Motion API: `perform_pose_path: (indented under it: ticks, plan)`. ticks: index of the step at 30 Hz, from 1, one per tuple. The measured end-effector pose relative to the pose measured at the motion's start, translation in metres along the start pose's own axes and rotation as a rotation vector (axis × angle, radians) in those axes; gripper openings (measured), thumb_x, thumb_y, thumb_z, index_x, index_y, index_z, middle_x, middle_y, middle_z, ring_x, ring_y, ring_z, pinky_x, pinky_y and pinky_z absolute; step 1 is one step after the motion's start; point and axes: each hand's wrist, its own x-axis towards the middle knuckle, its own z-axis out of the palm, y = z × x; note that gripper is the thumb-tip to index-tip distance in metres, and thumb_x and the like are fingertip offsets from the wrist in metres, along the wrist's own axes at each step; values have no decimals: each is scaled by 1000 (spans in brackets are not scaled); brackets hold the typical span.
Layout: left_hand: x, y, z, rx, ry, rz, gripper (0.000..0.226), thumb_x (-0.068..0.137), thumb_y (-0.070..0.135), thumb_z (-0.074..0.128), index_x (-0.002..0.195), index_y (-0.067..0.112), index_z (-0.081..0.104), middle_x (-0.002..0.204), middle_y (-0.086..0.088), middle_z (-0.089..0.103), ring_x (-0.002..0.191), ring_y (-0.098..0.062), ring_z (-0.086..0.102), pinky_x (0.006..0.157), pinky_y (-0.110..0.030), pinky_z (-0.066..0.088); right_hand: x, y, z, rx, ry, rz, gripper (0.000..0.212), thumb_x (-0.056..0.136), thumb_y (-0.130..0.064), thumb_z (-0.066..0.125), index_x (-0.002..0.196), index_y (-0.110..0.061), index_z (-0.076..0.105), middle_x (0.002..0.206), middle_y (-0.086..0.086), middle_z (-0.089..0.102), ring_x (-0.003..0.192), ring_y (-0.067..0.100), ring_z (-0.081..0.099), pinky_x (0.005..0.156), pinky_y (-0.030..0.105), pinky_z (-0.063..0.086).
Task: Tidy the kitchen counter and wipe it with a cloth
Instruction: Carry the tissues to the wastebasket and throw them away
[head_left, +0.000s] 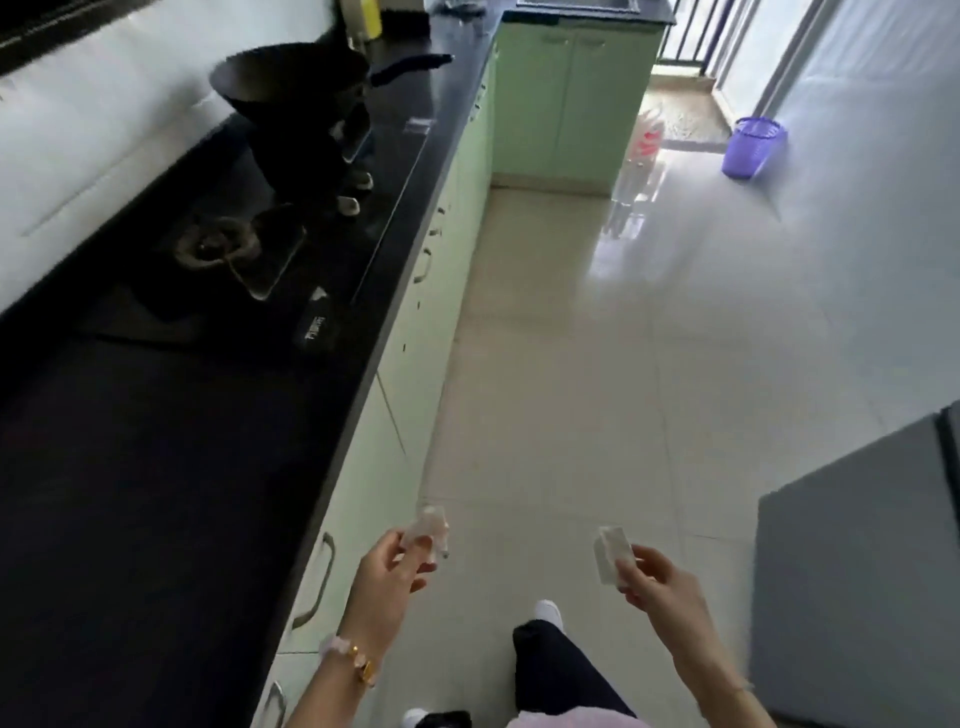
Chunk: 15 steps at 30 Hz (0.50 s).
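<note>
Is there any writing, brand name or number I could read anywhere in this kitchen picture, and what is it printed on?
No text here can actually be read.
Hob front panel: a pale mark, probably a brand or label, too blurred to read.
Plastic bag on the floor: red print, too small and blurred to read.
Yellow bottle on the counter: no legible label.
Small pale items in the left hand and right hand: no visible writing.
</note>
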Motion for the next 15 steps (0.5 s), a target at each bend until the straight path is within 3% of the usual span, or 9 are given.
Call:
perform_pose_path:
  ticks: [6, 9, 12, 15]
  plan:
    - [56, 35, 74, 80, -53, -15, 12, 89, 24, 53, 84, 16, 61, 87, -10, 67, 86, -28, 64, 72, -32, 50, 54, -14, -60, 42, 42, 44, 2, 85, -31, 64, 83, -31, 64, 85, 10, 71, 85, 24, 68, 86, 40, 55]
    - [90, 61, 111, 88, -55, 21, 12, 89, 27, 53, 85, 18, 61, 88, -10, 67, 86, -27, 65, 77, -37, 51, 97, -38, -92, 13, 50, 5, 11, 86, -31, 62, 92, -23, 66, 84, 4, 70, 82, 19, 67, 83, 36, 55]
    - [118, 83, 144, 68, -58, 38, 14, 90, 25, 52, 87, 14, 61, 90, -10, 67, 86, -26, 64, 81, -41, 50, 133, -65, -122, -17, 84, -51, 13, 88, -25, 60, 98, -19, 64, 82, -1, 69, 78, 14, 66, 76, 28, 53]
    - [147, 98, 171, 26, -72, 16, 14, 91, 19, 51, 91, 9, 60, 88, -10, 65, 85, -28, 62, 85, -45, 48, 162, -83, -145, 23, 108, -86, 8, 88, -23, 60, 96, -24, 62, 84, -1, 69, 80, 16, 66, 79, 31, 54]
